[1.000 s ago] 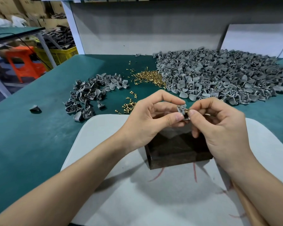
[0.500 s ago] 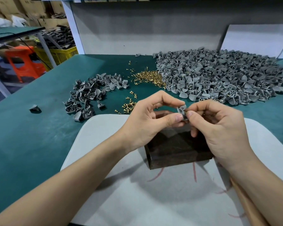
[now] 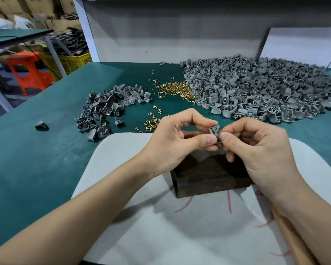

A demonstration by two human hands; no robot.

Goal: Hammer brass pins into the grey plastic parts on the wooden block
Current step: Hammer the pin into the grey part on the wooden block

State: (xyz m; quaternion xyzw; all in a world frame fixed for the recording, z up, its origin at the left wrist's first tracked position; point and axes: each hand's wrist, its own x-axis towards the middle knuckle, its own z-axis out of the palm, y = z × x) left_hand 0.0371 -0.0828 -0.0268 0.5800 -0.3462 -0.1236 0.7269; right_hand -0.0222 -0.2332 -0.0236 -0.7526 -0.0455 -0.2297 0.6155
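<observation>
Fingers (image 3: pixel 210 139) first, head view only: left hand (image 3: pixel 172 142) pinches one grey part (image 3: pixel 214 130) between thumb and forefinger. Right hand (image 3: pixel 260 153) has thumb and forefinger closed against the part's right edge, other fingers curled. Can't tell if a pin sits in that right pinch, it's hidden.

Part is in the air just above the block (image 3: pixel 208 176), not resting on it.

Change over the last second: almost none. Both hands are still at the same spot and the part has only tilted slightly, so it now shows a bit clearer above the thumbs.

Read: still the pin-fitting step, and seating looks fiddly. No hammering yet. What looks like the hammer handle (image 3: pixel 294 241) lies untouched under the right forearm.

Loose pins (image 3: pixel 176 90) and the parts heap (image 3: pixel 256 88) are further back on the table (image 3: pixel 36 159).
</observation>
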